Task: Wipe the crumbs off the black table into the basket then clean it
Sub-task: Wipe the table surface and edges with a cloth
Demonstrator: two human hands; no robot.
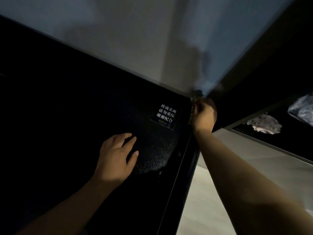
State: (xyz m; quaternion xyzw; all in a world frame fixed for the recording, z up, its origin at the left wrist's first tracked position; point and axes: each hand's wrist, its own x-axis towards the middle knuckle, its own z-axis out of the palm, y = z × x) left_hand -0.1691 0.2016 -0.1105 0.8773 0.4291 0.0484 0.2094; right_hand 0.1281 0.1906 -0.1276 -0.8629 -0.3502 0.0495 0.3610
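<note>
Black table: crumbs lie in a patch near its right edge. My left hand lies flat, released, left of the patch, set to sweep rightward. My right hand clenches something dark at the edge, probably the basket, positioned to catch.

The left hand lies flat on the black table, fingers spread, its fingertips at the left edge of a patch of fine pale crumbs. Just beyond the patch sits a label with white characters. At the table's far right corner the right hand curls round a small mottled thing (too blurred to name). Farther right, crumpled paper and a plastic bag lie in a dark recess above the pale floor.
</note>
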